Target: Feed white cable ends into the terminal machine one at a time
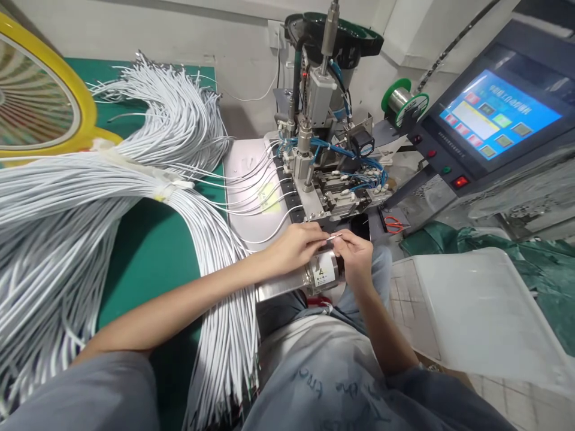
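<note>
At the front edge of the machine (pixel 309 200), my left hand (pixel 305 242) and my right hand (pixel 354 251) meet with closed fingertips. Between them they pinch the end of a thin white cable (pixel 333 237). Just below the hands is a metal cylinder with a white label (pixel 324 269). Several white cables (pixel 269 209) curve from the large bundle (pixel 197 209) across a pale plate (pixel 240 224) into a row of black slots on the machine. My left forearm lies across the bundle.
A yellow fan (pixel 87 99) stands at the upper left on the green table (pixel 148 257). A lit control screen (pixel 498 117), solder spool (pixel 399 102) and orange-handled tool (pixel 394 225) are to the right. A translucent white bin (pixel 485 311) sits at the lower right.
</note>
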`<state>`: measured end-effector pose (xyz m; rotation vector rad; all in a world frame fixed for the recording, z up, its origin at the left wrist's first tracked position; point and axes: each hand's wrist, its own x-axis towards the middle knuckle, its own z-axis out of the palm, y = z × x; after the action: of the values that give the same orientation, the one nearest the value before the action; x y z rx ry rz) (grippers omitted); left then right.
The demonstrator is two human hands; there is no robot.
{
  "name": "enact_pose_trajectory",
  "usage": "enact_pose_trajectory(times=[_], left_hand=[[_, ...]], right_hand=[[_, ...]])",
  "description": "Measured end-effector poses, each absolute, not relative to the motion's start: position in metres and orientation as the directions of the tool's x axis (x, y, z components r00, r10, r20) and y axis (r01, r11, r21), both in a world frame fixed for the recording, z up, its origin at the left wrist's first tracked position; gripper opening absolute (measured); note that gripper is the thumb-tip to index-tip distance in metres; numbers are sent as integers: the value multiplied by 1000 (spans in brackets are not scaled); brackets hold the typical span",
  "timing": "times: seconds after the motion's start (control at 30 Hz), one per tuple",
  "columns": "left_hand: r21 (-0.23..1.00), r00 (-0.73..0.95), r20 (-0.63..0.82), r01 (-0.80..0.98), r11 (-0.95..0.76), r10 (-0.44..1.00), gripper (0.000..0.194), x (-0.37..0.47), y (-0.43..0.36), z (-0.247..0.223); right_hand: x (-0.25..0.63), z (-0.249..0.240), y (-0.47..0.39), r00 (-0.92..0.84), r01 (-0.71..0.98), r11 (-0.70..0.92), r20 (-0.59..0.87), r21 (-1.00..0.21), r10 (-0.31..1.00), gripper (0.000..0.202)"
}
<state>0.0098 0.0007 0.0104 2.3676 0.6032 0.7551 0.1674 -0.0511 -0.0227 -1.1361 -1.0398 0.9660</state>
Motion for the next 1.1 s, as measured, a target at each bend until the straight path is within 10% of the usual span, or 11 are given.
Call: enact_pose_trajectory(times=[0.17,0.47,0.77,1.1], left_hand=[[550,763,349,304,-778,544,26,7,1,9],[651,717,398,219,-727,572,20,8,4,4],[5,909,319,282,-959,269,25,2,16,10],[546,770,298,347,-762,564,21,11,5,-4]], right_hand=[[179,-13,-45,169,97,125,140,-987,976,10],[168,-34,-41,166,-203,173,140,-964,976,13],[196,-4,-33,-92,365,210,189,-907,978,10],[169,-32,-36,246,-23,78,69,-997,967,14]])
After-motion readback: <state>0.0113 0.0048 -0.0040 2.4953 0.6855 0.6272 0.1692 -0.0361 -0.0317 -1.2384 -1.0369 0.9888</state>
